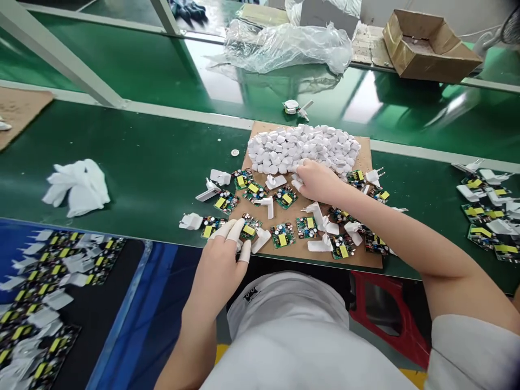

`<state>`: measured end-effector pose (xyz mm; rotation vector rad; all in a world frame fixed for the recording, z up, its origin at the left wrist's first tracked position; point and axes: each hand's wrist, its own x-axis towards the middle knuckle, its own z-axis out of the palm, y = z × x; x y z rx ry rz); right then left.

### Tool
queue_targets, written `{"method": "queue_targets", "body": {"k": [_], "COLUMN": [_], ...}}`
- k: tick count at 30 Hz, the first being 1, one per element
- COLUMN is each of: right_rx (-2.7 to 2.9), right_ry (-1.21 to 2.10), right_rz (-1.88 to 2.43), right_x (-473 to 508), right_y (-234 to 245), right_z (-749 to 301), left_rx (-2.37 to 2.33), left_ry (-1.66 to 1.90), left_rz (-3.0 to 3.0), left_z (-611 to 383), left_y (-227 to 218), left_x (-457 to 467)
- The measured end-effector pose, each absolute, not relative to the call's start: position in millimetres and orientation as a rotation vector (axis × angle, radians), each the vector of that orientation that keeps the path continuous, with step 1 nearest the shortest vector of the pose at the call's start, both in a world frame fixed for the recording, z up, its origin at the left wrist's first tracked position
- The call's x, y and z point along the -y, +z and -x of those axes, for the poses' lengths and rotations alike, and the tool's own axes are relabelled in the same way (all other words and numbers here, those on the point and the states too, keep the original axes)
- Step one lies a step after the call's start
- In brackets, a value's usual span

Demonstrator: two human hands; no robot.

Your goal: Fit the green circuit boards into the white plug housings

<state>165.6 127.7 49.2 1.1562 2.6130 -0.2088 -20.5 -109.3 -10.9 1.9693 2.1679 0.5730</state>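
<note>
My left hand [223, 252], with white finger cots on several fingers, is at the front edge of the board. Its fingers curl down between a circuit board [249, 229] and a white plug part [260, 240]; what they grip is hidden. Out in front, my right hand [319, 181] reaches to the near side of a heap of small white plastic pieces [300, 146]. Its covered fingertips are drawn together among the pieces, and I cannot make out what is between them. More circuit boards with yellow transformers, such as one board [283, 235], lie around with white plug parts.
A cardboard sheet [292, 254] lies under the parts on the green bench [162, 162]. White gloves [77, 187] rest to the left. More boards [483, 208] are at the far right and in a blue-edged area [60, 260] lower left. Behind are plastic film [284, 46] and a carton [430, 49].
</note>
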Motion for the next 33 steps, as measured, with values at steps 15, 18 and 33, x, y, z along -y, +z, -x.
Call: {"method": "queue_targets", "body": {"k": [15, 18, 33], "right_rx": [-2.689, -2.712, -2.682], "right_ry": [-0.093, 0.000, -0.191], "right_rz": [-1.122, -1.040, -0.956], "right_x": [-126.3, -130.6, -141.4], "right_y": [42.1, 43.7, 39.9], "right_z": [-183.2, -184.8, -172.7], "left_rx": [-2.214, -2.091, -0.846], "left_ry": [0.483, 0.866, 1.392], "left_rz": [-1.745, -1.344, -0.224], "left_z": [21.6, 33.3, -15.1], "left_y": [-4.6, 2.5, 15.7], "left_x": [84.7, 92.1, 79.3]}}
